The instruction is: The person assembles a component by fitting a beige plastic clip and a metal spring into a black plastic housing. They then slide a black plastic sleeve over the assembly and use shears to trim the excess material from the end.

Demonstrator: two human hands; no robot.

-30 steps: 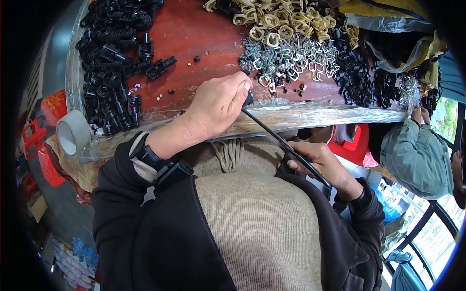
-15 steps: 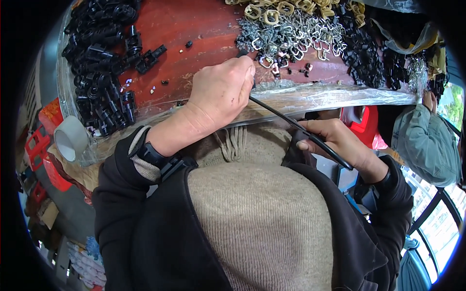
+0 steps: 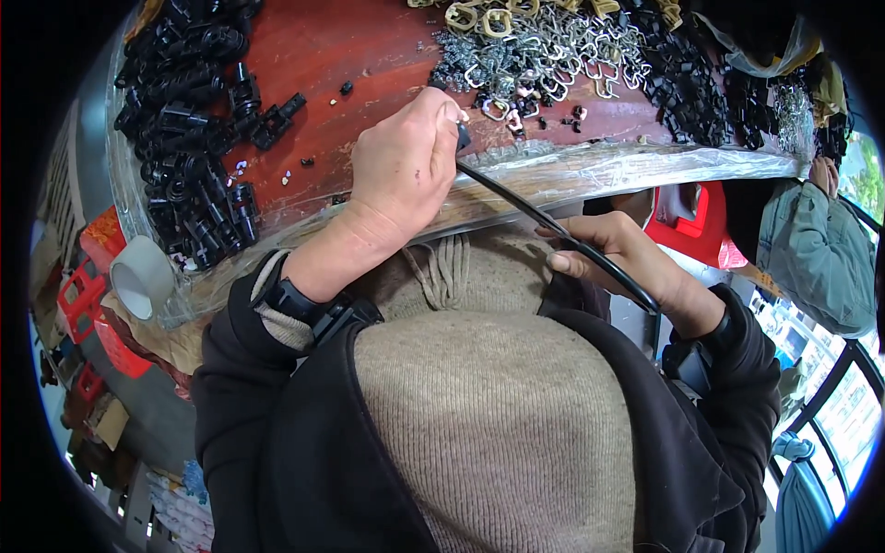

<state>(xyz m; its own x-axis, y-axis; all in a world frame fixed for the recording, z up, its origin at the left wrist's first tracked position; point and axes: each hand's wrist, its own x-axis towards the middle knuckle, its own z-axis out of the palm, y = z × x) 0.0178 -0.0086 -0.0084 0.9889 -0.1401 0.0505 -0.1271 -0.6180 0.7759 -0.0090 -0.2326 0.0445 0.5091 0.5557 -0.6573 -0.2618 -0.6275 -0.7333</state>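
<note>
My left hand point(image 3: 398, 175) is closed at the near edge of the red table, its fingers wrapped round a small black plastic part point(image 3: 463, 138) that is mostly hidden. From beside that hand a long, thin black rod-like tool point(image 3: 516, 200) slants down to the right. Its thicker black handle end point(image 3: 613, 267) lies in my right hand point(image 3: 636, 258), gripped between thumb and fingers. Where the tool's tip meets the part, the left hand covers it. Just beyond the left hand, a few small black and pale bits point(image 3: 516, 120) lie on the tabletop.
Black plastic buckle-like parts point(image 3: 189, 138) are heaped at the left. Metal hooks point(image 3: 572, 60), tan rings point(image 3: 496, 20) and small black pieces point(image 3: 687, 97) lie at the far right. Clear film point(image 3: 627, 168) wraps the table edge. A tape roll point(image 3: 140, 281) sits left; another person's sleeve point(image 3: 816, 249) is right.
The table and its piles have shifted slightly up in the view. Both hands keep their grip, and the tool still slants between them with little change in its angle.
</note>
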